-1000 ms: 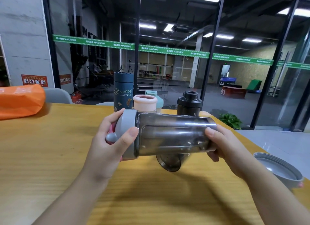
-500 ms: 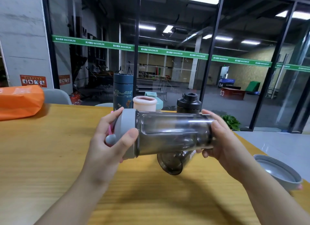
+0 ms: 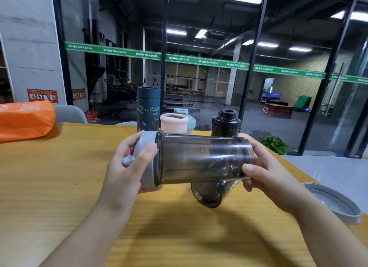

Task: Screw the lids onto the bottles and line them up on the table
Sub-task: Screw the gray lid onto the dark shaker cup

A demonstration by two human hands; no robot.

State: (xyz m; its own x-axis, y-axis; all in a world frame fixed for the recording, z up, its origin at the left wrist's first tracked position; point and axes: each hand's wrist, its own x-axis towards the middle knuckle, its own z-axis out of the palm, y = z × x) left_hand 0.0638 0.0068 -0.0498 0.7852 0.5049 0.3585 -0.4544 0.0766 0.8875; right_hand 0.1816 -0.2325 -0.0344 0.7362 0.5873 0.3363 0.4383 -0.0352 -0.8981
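While held horizontal above table (image 3: pixel 49 187) centre, smoky transparent plastic bottle (image 3: pixel 201 159) turns freely: left hand (image 3: pixel 127 171) grip clasps grey screw lid (image 3: pixel 146 159), right hand (image 3: pixel 264 179) grip clasps base, opposing twist likely; row waits at far edge.

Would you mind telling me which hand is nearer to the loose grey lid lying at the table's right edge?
Right. The right hand holds the smoky bottle's base, just left of the loose grey lid; the left hand is at the bottle's capped end, farther away.
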